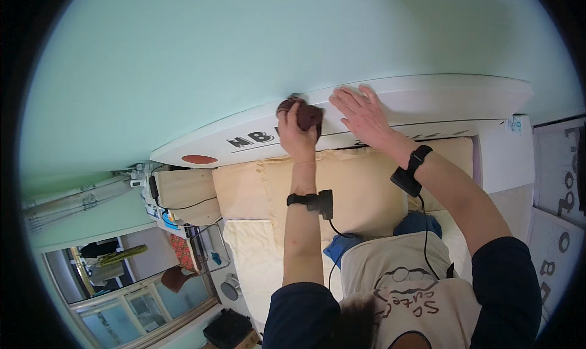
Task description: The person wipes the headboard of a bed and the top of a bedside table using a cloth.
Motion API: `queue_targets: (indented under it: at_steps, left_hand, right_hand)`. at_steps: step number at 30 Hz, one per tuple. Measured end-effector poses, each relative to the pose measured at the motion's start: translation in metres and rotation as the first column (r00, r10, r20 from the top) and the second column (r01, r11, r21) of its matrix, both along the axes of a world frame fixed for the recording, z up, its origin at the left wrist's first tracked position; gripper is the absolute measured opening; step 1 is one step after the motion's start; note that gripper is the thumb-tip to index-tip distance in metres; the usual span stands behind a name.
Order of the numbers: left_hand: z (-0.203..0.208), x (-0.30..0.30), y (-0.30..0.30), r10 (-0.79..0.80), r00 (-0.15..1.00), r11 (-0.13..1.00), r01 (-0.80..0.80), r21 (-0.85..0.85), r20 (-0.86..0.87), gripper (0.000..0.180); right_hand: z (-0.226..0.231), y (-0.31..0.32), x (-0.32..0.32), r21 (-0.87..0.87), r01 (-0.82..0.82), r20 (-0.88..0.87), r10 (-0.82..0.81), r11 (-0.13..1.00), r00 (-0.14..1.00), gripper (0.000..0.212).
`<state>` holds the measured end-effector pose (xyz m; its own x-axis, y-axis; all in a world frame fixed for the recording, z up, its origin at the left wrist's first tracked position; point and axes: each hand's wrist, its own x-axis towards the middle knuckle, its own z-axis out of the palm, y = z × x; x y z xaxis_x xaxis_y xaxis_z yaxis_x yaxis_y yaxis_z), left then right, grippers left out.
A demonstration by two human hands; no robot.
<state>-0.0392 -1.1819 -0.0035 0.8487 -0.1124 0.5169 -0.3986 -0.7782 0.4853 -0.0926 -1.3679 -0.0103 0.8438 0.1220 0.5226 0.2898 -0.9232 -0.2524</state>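
A white headboard [439,98] with dark lettering and a reddish-brown oval runs along the pale green wall. My left hand [298,134] is closed around a dark brown cloth [311,118], which is bunched against the headboard and covers part of the lettering. To its right, my right hand [364,114] lies on the headboard with its fingers stretched out, holding nothing. Black straps with small boxes and cables sit on both my wrists.
Yellow pillows [342,181] lean below the headboard on the bed. A wooden bedside cabinet [183,193] stands on the left, a white cabinet [505,156] on the right. Farther left are a window [143,306], a brown chair [177,280] and a black bin-like box [227,328].
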Motion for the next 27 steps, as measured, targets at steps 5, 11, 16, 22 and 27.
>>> queue_targets:
  at_steps: [5, 11, 16, 22, 27]
  left_hand:
    - [-0.006, -0.002, -0.017, 0.092, 0.996, 0.995, -0.092, -0.026, 0.013, 0.056]
    - [0.000, -0.014, -0.056, 0.114, 0.991, 0.989, -0.107, -0.100, 0.067, 0.052]
    - [-0.014, -0.045, -0.095, 0.134, 0.990, 0.982, -0.138, -0.130, -0.040, 0.070]
    - [-0.054, -0.044, -0.096, 0.147, 0.978, 0.965, -0.109, -0.240, 0.147, 0.089]
    - [-0.089, -0.055, -0.102, 0.348, 0.926, 0.776, -0.373, -0.509, -0.147, 0.080]
  right_hand:
    - [-0.015, -0.048, -0.010, -0.011, -0.036, 0.086, 0.037, 0.999, 0.996, 0.049]
    - [-0.014, -0.042, -0.009, 0.148, 0.026, 0.047, -0.034, 0.989, 0.998, 0.052]
    - [-0.025, -0.053, -0.006, 0.012, -0.069, 0.127, 0.067, 0.998, 0.990, 0.055]
    - [-0.041, -0.055, -0.002, -0.105, -0.014, 0.206, 0.036, 0.994, 0.978, 0.055]
    - [-0.046, -0.053, 0.003, -0.153, 0.005, 0.252, 0.034, 0.988, 0.967, 0.053]
